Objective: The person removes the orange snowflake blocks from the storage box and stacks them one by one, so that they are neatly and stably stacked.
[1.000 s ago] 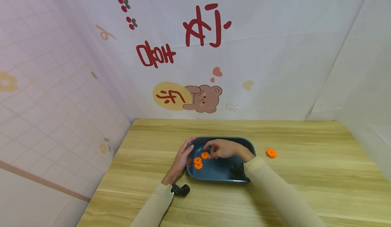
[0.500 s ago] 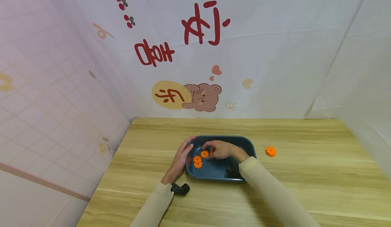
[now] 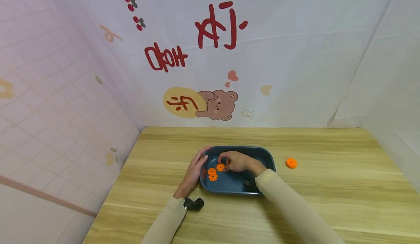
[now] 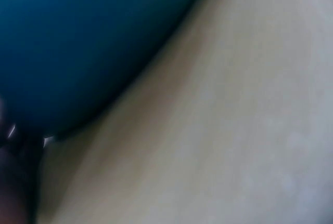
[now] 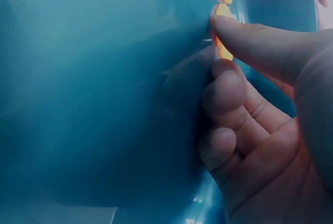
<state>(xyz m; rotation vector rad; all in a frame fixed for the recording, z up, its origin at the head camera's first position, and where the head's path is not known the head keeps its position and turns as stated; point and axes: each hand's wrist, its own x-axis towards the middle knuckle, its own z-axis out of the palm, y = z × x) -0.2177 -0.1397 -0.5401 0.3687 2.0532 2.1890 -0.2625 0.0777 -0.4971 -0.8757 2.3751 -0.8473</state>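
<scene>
A dark blue rounded tray (image 3: 234,192) lies on the wooden table. My left hand (image 3: 193,169) holds its left end, thumb at the rim and fingers along the outer wall; the left wrist view shows the tray's outer side (image 4: 88,42). Inside it, my right hand (image 3: 237,161) pinches an orange notched disc (image 3: 220,167) between thumb and finger. The right wrist view shows that disc (image 5: 223,34) edge-on, the other fingers curled below it. Two more orange notched discs, an upper one (image 3: 212,171) and a lower one (image 3: 213,177), lie together near the tray's left end.
Another orange disc (image 3: 291,163) lies on the table (image 3: 328,185) to the right of the tray. A printed white cloth wall (image 3: 295,54) stands behind the table, with similar cloth at both sides. Black wrist-worn devices are on both arms, such as the left one (image 3: 194,203).
The right thumb and finger have drawn together around the nearest disc, which has shifted slightly. The left hand and the tray hold their place; the head view tilted slightly at first.
</scene>
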